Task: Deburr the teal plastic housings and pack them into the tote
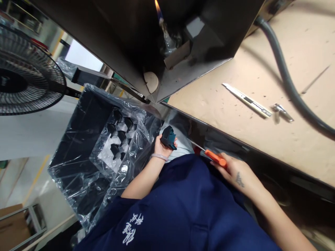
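My left hand (pixel 162 147), with a band at the wrist, is closed round a small black and dark teal plastic part (pixel 169 137) above my lap. In my right hand (pixel 230 167) is the orange handle of a screwdriver (pixel 216 158). Its thin metal shaft points up and left toward the plastic part, with a gap between them. Left of my left hand stands a dark bin (pixel 75 139) lined with clear plastic. Several black parts (pixel 121 136) lie inside it on pale sheets.
A flame (pixel 157 8) burns on a glass burner (pixel 169 42) inside a dark metal enclosure (pixel 206 71). The workbench (pixel 288 146) holds a utility knife (pixel 247 100), a small metal piece (pixel 282 112) and a grey hose (pixel 285 73). A fan (pixel 28 73) stands at the left.
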Demonstrator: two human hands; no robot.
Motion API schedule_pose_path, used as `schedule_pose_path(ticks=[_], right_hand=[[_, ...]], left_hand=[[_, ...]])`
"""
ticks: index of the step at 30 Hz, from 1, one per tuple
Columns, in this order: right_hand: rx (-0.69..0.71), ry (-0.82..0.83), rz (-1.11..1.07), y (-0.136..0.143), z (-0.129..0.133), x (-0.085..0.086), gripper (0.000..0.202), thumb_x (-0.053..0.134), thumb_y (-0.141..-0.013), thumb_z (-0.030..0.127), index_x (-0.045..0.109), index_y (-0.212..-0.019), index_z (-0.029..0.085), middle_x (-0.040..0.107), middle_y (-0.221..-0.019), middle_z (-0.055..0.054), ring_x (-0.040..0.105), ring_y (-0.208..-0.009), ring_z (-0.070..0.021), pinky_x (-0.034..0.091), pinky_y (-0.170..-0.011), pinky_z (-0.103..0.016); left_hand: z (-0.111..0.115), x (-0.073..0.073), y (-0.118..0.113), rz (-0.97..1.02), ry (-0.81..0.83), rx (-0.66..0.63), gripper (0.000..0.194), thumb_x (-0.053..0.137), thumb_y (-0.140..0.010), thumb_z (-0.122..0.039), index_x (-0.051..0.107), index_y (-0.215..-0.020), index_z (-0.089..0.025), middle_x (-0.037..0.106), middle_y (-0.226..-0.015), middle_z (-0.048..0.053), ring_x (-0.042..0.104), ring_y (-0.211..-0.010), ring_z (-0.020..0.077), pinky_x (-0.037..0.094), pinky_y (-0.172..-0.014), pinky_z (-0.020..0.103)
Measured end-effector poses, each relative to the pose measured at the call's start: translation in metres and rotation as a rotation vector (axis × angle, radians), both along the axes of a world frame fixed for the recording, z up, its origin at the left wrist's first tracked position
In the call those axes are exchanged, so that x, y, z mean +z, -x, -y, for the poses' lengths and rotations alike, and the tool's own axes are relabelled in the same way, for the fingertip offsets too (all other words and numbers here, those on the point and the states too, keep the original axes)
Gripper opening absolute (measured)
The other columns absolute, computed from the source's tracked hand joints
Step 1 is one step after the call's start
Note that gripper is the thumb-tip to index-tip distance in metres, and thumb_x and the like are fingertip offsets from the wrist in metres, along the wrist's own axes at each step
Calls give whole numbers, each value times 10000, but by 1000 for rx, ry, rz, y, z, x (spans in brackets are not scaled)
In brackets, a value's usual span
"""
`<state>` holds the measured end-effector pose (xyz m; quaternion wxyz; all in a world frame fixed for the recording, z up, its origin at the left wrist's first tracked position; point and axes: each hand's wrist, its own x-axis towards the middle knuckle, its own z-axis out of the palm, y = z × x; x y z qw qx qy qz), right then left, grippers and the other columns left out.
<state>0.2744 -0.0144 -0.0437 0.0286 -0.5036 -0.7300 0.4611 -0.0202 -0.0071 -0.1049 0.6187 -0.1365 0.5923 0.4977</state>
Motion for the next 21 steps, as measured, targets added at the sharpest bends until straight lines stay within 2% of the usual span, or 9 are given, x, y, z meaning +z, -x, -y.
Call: schedule_pose_path(ticks=[4,6,9,10,14,16,19,21], right_hand=[[212,223,-129,-2,-2,3,370,475,-985,564,566,-843,235,651,-671,-34,632,-584,-213,425,-572,-293],[205,197,-85,-2,-1,3,359,472,-982,550,536,-814,240,637,-648,-35,605,-560,-206,392,-553,-293],[74,58,28,0,-1,3,313,449,-974,512,504,-819,247,640,-646,-51,607,-566,-221,378,-556,-304],[78,69,19,0,-1,4,316,446,-974,518,506,-823,247,642,-650,-50,614,-573,-223,385,-560,-305],[254,267,-151,-2,-2,7,390,472,-986,579,528,-796,244,652,-662,-27,624,-573,-205,408,-559,-290],[211,197,-114,-4,-2,4,394,472,-985,575,510,-770,247,633,-633,-27,612,-549,-205,396,-546,-293],[22,-11,47,-7,-2,4,348,448,-959,556,504,-799,252,628,-630,-51,608,-541,-230,377,-538,-313],[40,20,14,-7,-4,10,343,440,-963,551,534,-836,247,653,-668,-58,624,-565,-233,397,-552,-316]], left_hand=[[-4,15,-5,18,53,92,607,344,-1014,-453,609,-1355,-26,754,-809,178,674,-613,228,566,-579,324],[-5,21,-7,31,63,112,608,342,-1020,-447,602,-1365,-20,753,-803,175,677,-609,226,571,-575,321],[-5,26,-12,56,59,123,588,362,-1018,-432,609,-1371,-33,764,-831,174,695,-631,231,592,-601,334],[-5,27,-13,63,54,123,582,368,-1016,-430,614,-1369,-39,767,-836,172,695,-631,230,595,-606,336],[-5,28,-15,82,36,101,600,324,-1024,-451,638,-1331,-42,765,-809,158,665,-560,199,566,-545,290],[-4,29,-14,95,38,67,634,283,-1028,-467,646,-1305,-28,762,-791,165,639,-512,187,521,-474,264],[-2,29,-11,139,54,-16,656,270,-1021,-481,656,-1267,-11,757,-770,183,620,-472,194,464,-400,258],[-1,27,-9,173,63,-72,656,285,-1014,-487,657,-1260,-7,756,-765,192,620,-469,202,452,-387,261]])
